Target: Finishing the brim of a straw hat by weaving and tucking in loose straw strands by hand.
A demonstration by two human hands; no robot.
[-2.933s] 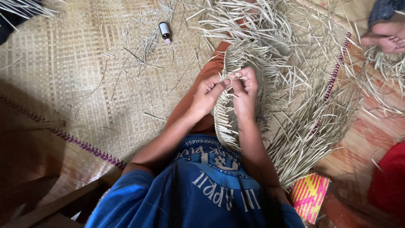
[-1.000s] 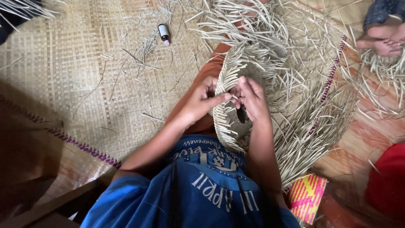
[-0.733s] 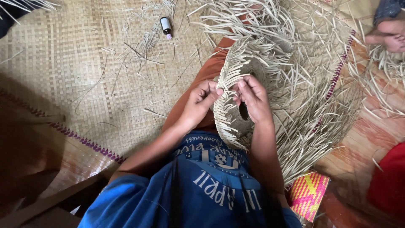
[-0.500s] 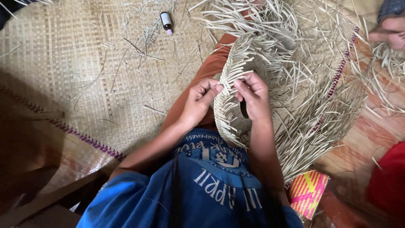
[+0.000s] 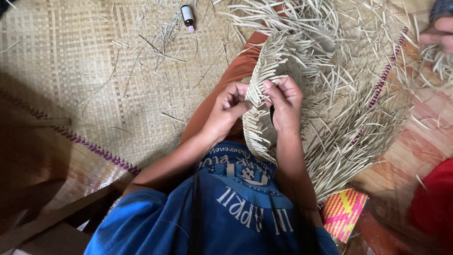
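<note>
1. Head view: left hand [image 5: 226,111] and right hand [image 5: 283,101] are both pinching strips of the half-woven straw piece [image 5: 278,71].
2. It is resting on the lap, above the woven floor mat [image 5: 71,71].
3. The right hand's grip may be hiding something dark.

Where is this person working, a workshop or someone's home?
Probably a home floor used for hand weaving. The person sits on a woven mat, both hands on a half-woven piece, with loose straw strips spread around.
</note>
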